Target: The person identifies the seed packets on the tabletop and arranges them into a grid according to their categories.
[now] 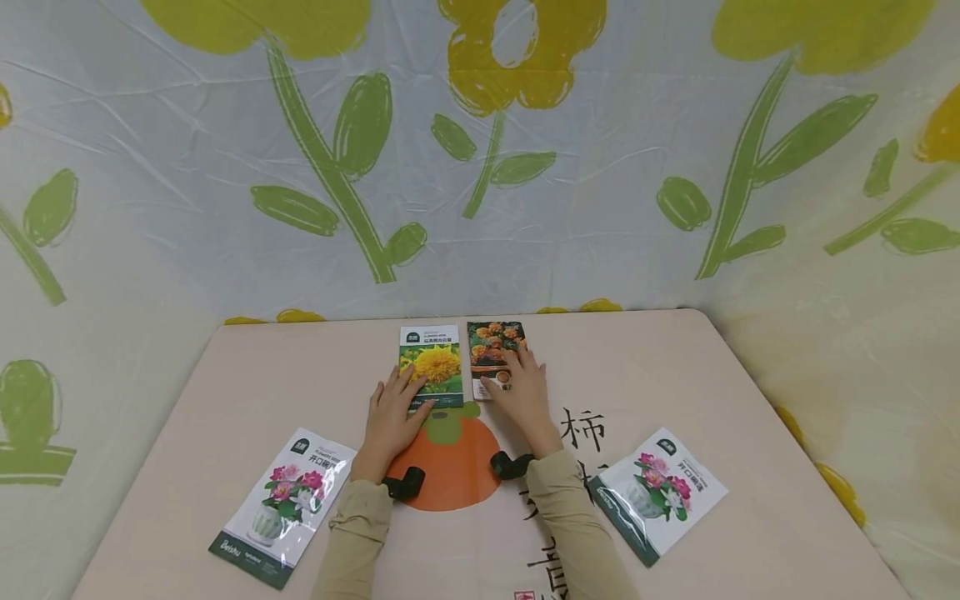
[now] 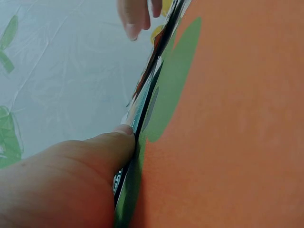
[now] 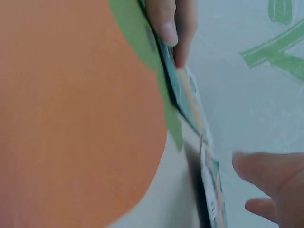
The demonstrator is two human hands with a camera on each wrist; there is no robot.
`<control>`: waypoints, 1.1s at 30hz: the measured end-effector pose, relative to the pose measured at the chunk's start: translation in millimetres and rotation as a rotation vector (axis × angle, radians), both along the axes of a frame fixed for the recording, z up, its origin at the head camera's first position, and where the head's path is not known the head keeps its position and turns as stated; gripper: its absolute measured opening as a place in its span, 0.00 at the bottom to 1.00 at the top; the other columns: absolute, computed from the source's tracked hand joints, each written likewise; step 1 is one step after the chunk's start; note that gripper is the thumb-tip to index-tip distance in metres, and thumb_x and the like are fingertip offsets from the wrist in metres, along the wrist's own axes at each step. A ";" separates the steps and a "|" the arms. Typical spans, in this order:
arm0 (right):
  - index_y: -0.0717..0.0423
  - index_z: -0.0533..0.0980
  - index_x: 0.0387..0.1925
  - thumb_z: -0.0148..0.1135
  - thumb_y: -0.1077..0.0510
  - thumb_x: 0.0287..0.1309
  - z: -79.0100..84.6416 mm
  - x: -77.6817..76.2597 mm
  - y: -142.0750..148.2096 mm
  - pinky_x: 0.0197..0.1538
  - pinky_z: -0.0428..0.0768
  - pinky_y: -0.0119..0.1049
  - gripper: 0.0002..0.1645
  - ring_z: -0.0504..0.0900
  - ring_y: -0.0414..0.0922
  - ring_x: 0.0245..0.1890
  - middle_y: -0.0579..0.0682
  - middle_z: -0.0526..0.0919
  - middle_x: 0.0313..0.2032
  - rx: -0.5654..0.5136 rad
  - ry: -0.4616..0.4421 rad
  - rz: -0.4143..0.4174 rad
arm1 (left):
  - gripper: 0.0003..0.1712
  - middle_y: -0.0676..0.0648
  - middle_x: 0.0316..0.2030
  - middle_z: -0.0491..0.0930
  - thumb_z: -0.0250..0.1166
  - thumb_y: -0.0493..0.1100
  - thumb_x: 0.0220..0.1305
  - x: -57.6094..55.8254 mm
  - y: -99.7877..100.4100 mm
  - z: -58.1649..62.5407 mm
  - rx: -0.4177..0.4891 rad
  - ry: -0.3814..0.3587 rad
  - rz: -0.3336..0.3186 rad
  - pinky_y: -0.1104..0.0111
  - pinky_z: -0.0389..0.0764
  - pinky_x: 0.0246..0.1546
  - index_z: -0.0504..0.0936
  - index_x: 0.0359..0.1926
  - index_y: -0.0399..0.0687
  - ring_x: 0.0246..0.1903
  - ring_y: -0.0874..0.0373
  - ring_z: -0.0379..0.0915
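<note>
A seed packet with a yellow sunflower (image 1: 441, 363) lies at the table's far middle. My left hand (image 1: 393, 417) rests on its lower left with relaxed fingers; in the left wrist view the thumb (image 2: 107, 149) touches the packet's near edge. Just right of it lies a narrower, dark packet with orange flowers (image 1: 486, 340). Over that packet's right side my right hand (image 1: 523, 398) spreads its fingers. In the right wrist view these fingers (image 3: 266, 171) appear slightly apart from the packet's surface. The hand covers part of its lower right.
White packets with pink flowers lie tilted at the near left (image 1: 283, 508) and near right (image 1: 660, 497). The pale table covering (image 1: 757, 433) bears a printed orange persimmon (image 1: 453, 462) and black characters. Behind the table hangs a flower-print curtain (image 1: 600, 192).
</note>
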State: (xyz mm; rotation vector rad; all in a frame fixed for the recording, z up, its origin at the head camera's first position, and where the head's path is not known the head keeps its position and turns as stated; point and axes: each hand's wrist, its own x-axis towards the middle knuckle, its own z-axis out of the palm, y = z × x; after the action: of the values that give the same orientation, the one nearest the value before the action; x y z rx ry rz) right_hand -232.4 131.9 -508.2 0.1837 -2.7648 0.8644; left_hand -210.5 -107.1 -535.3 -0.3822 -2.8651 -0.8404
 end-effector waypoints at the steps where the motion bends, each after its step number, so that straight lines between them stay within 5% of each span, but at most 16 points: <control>1: 0.63 0.69 0.67 0.69 0.48 0.59 -1.2 0.6 1.9 0.69 0.50 0.70 0.40 0.56 0.71 0.70 0.73 0.61 0.69 0.001 -0.007 0.010 | 0.31 0.41 0.73 0.59 0.61 0.54 0.70 0.3 -0.1 0.1 0.000 -0.001 0.000 0.40 0.46 0.71 0.72 0.69 0.47 0.75 0.40 0.45; 14: 0.57 0.67 0.71 0.73 0.42 0.53 -9.2 3.9 7.2 0.69 0.45 0.70 0.48 0.46 0.73 0.72 0.71 0.53 0.73 -0.004 -0.099 0.051 | 0.32 0.41 0.74 0.58 0.60 0.55 0.71 1.9 -2.0 -1.6 0.009 0.003 -0.010 0.41 0.45 0.71 0.71 0.70 0.47 0.75 0.41 0.43; 22: 0.60 0.67 0.70 0.70 0.40 0.55 -12.9 5.0 6.8 0.72 0.43 0.66 0.48 0.43 0.69 0.74 0.69 0.52 0.74 0.014 -0.110 0.054 | 0.31 0.38 0.72 0.61 0.60 0.53 0.71 1.6 -1.7 -4.1 0.038 0.080 -0.022 0.39 0.47 0.70 0.72 0.68 0.42 0.74 0.38 0.47; 33: 0.62 0.67 0.69 0.70 0.40 0.55 -10.9 8.8 7.6 0.72 0.44 0.65 0.47 0.45 0.69 0.74 0.69 0.53 0.73 0.003 -0.102 0.060 | 0.31 0.41 0.74 0.58 0.60 0.54 0.71 -1.9 -0.6 -3.9 -0.009 0.005 -0.006 0.41 0.46 0.71 0.71 0.70 0.48 0.75 0.41 0.44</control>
State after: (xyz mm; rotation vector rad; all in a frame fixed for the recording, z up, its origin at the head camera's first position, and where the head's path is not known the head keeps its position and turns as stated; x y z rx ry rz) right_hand -223.7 139.6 -519.1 0.2309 -2.8684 0.9089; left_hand -212.4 -107.7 -539.2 -0.3938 -2.8651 -0.8269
